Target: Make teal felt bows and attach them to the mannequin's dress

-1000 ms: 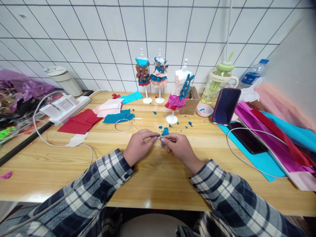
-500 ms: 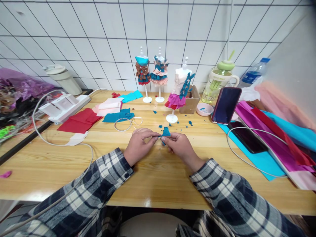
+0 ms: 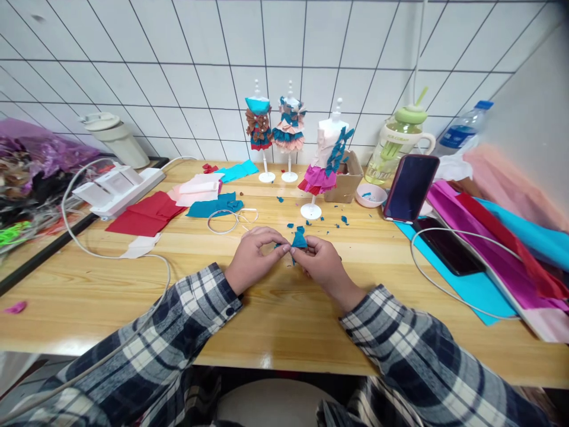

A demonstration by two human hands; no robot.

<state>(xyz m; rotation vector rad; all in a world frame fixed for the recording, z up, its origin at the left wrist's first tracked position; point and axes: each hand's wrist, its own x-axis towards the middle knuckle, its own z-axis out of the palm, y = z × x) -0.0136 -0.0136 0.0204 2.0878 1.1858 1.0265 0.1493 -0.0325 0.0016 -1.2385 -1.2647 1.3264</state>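
Note:
My left hand (image 3: 258, 256) and my right hand (image 3: 323, 263) meet over the middle of the wooden table, both pinching a small piece of teal paper (image 3: 299, 239). It sticks up between the fingertips, with a bit showing below them. Beyond my hands stands a small white mannequin (image 3: 331, 142) with a pink top, a teal twisted trim and a magenta and red skirt. Two more dressed mannequins, one with a cyan and brown outfit (image 3: 258, 124) and one with teal and peach ruffles (image 3: 289, 127), are farther back. Small teal scraps (image 3: 344, 220) lie around the nearest stand.
Red paper (image 3: 144, 213), folded teal paper (image 3: 213, 206) and a power strip (image 3: 116, 193) lie left. At right are a pink bowl (image 3: 371, 196), an upright phone (image 3: 409, 188), a flat phone (image 3: 451, 249), a cable and coloured paper sheets (image 3: 478, 243). Bottles stand by the tiled wall.
My left fingertips have moved slightly right, closer to my right fingertips, and the teal piece has turned a little between them. The whole view has shifted slightly.

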